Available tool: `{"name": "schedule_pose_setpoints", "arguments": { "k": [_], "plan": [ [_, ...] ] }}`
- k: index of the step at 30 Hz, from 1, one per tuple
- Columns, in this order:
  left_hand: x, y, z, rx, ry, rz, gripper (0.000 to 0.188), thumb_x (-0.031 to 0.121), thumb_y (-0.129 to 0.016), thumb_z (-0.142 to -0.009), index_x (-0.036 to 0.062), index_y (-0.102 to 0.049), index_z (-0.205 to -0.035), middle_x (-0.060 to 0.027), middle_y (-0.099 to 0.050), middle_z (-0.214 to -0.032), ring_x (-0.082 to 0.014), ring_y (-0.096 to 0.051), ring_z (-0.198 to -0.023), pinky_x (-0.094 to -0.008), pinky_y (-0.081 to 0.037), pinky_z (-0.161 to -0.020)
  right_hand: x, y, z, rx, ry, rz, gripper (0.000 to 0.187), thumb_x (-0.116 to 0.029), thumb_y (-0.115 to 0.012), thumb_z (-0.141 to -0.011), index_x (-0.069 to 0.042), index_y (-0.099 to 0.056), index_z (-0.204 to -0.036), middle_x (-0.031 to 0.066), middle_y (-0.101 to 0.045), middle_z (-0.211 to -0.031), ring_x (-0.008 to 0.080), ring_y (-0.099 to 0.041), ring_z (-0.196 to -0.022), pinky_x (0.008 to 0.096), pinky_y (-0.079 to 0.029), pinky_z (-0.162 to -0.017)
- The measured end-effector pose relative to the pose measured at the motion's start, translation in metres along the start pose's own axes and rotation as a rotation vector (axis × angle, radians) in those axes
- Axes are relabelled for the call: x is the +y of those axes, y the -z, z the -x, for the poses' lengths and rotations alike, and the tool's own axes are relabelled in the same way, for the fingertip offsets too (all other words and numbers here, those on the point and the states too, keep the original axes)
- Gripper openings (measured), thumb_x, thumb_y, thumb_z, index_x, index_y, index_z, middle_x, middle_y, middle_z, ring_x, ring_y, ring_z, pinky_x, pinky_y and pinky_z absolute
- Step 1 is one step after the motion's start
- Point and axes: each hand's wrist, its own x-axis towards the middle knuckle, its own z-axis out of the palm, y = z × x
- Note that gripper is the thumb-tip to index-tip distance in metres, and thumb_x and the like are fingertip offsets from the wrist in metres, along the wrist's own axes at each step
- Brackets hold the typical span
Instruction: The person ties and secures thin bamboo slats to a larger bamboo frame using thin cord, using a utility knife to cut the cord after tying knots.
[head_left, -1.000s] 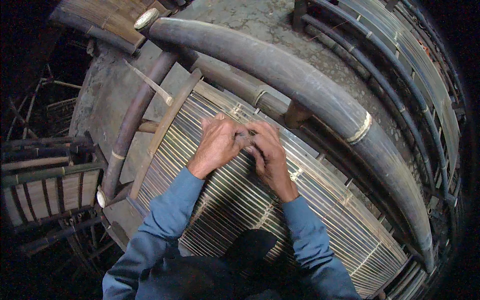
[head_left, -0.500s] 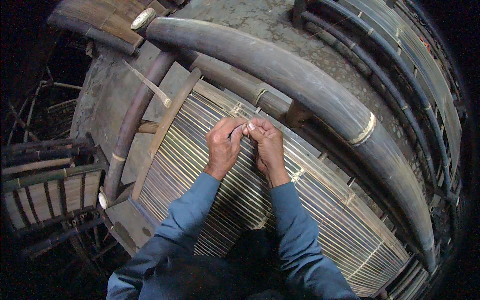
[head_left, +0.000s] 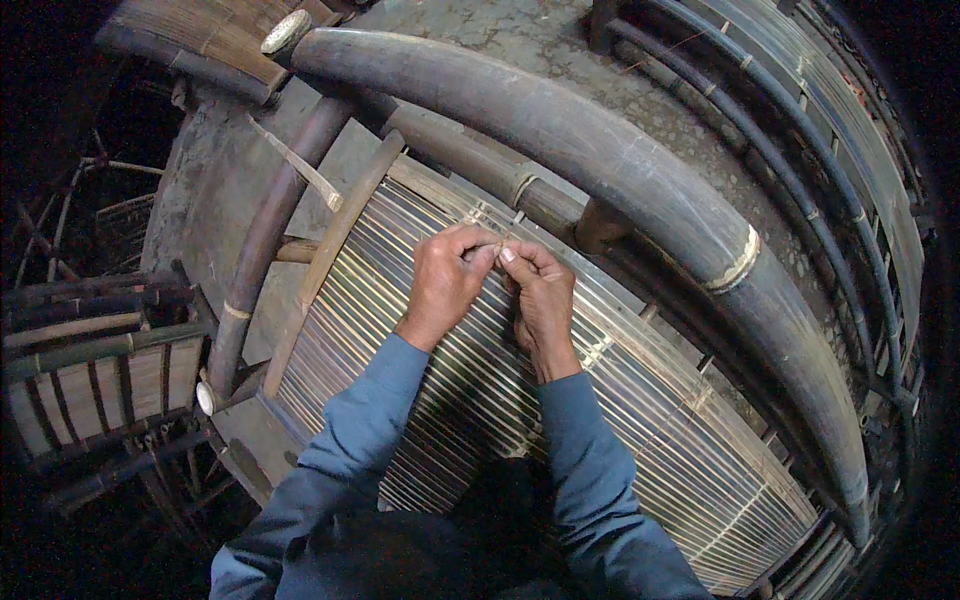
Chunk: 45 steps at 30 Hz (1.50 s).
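Observation:
Fingertip to fingertip, my left hand [head_left: 447,278] and my right hand [head_left: 541,293] meet above a slatted bamboo panel [head_left: 660,480]. Both are closed in a pinch. A thin brownish strand [head_left: 501,244] appears between the fingertips; its material is too small to tell. Beneath the hands, narrow pale and dark strips run side by side, crossed by light bindings [head_left: 597,352]. The panel's far edge is a flat bamboo strip [head_left: 650,345], close beyond my fingers. My palms and the curled fingers of the right hand are partly hidden.
A thick curved bamboo pole [head_left: 560,120] arches beyond the panel, joined to a bamboo upright [head_left: 270,240] at left. A pointed bamboo sliver [head_left: 300,168] lies across that upright. More bamboo furniture stands at left [head_left: 105,390] and far right [head_left: 790,130], on a grey concrete floor [head_left: 500,35].
Both hands have shifted slightly, the right one a little to the right and nearer me. They stay pinched together. The panel and poles sit almost as before.

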Motion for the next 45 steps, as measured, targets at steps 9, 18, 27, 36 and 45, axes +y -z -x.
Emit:
{"name": "schedule_pose_setpoints", "arguments": {
  "k": [9, 18, 27, 36, 45],
  "plan": [
    [-0.016, -0.013, 0.004, -0.031, 0.211, 0.615, 0.011, 0.002, -0.069, -0.093, -0.0023, -0.07, -0.102, -0.0049, -0.071, -0.087, -0.01, -0.065, -0.077, -0.0235, -0.052, -0.066, -0.015, 0.014, -0.017, -0.216, -0.226, -0.086, 0.012, -0.016, -0.066, -0.098, -0.005, -0.07, -0.095, -0.0013, -0.066, -0.083, 0.0085, -0.059, -0.075, 0.0228, -0.043, -0.066],
    [-0.018, -0.009, 0.004, -0.087, -0.032, 0.1, 0.008, 0.0, -0.064, -0.094, -0.0009, -0.07, -0.1, -0.0086, -0.069, -0.083, -0.0133, -0.067, -0.075, -0.0275, -0.053, -0.066, -0.022, 0.019, -0.026, -0.226, -0.284, 0.03, 0.012, -0.015, -0.067, -0.097, -0.003, -0.07, -0.094, 0.0022, -0.069, -0.083, 0.0097, -0.06, -0.072, 0.0245, -0.044, -0.062],
    [-0.021, -0.004, 0.017, 0.153, 0.225, 0.178, 0.011, 0.011, -0.067, -0.094, 0.0005, -0.066, -0.09, -0.0016, -0.061, -0.075, -0.0089, -0.055, -0.068, -0.0284, -0.045, -0.06, -0.032, 0.024, -0.018, -0.172, 0.212, 0.724, 0.01, -0.01, -0.068, -0.091, -0.002, -0.074, -0.09, 0.0109, -0.072, -0.08, 0.0198, -0.066, -0.071, 0.0332, -0.052, -0.069],
    [0.021, -0.005, 0.056, 0.135, 0.287, 0.245, 0.004, 0.004, -0.064, -0.094, 0.0004, -0.064, -0.091, 0.0035, -0.06, -0.08, -0.0039, -0.05, -0.074, -0.0226, -0.043, -0.065, -0.042, 0.013, 0.053, -0.089, 0.862, 1.194, 0.042, -0.013, -0.075, -0.083, -0.012, -0.068, -0.124, 0.007, -0.065, -0.111, 0.0281, -0.058, -0.099, 0.0424, -0.044, -0.087],
    [0.042, -0.009, 0.099, -0.077, 0.454, 0.596, 0.015, 0.012, -0.064, -0.098, 0.0028, -0.068, -0.087, 0.0011, -0.064, -0.083, -0.0034, -0.053, -0.069, -0.021, -0.043, -0.061, -0.035, 0.03, 0.053, 0.151, 0.498, 0.67, 0.01, -0.005, -0.07, -0.094, -0.002, -0.073, -0.102, 0.0093, -0.075, -0.091, 0.0163, -0.069, -0.08, 0.0314, -0.054, -0.077]
  ]
}}
